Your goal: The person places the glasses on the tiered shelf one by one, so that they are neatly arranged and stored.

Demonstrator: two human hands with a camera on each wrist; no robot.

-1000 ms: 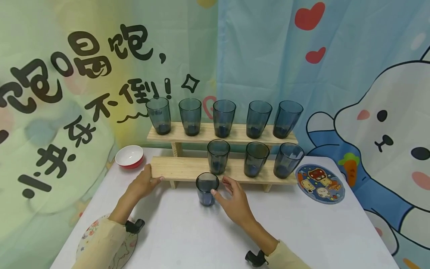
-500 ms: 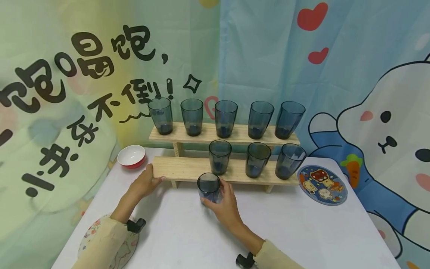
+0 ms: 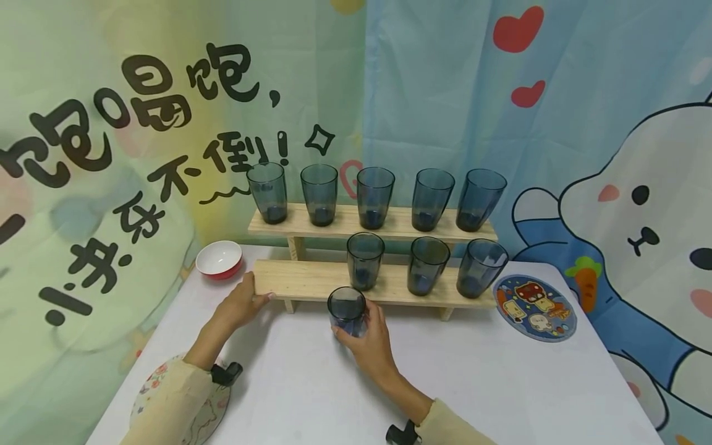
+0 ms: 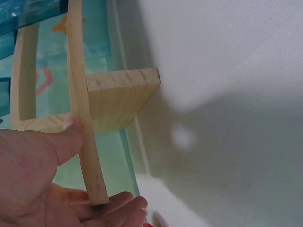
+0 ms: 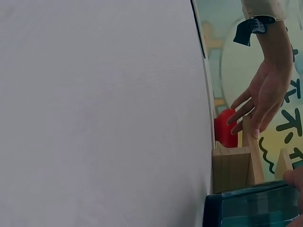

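Observation:
In the head view my right hand (image 3: 374, 346) grips a blue-tinted drinking glass (image 3: 347, 312) from its right side, thumb in front and fingers round the back. This glass is upright, low at the table just before the lower wooden shelf (image 3: 300, 281). The right wrist view shows part of the same glass (image 5: 255, 208) at the bottom edge. My left hand (image 3: 239, 304) holds the left end of the lower shelf. In the left wrist view, its thumb lies on the board (image 4: 87, 146) and the fingers reach under the end.
Several matching glasses stand along the upper shelf (image 3: 345, 215). Three more, including a middle one (image 3: 364, 262), stand on the lower shelf's right part. A red-and-white bowl (image 3: 219, 259) is at left, a blue round mat (image 3: 535, 309) at right. A patterned mat (image 3: 214, 411) lies under the left forearm.
My right hand has moved left and its fingers and thumb have come round the glass, which it was only beside a second ago. The left hand keeps its place on the shelf.

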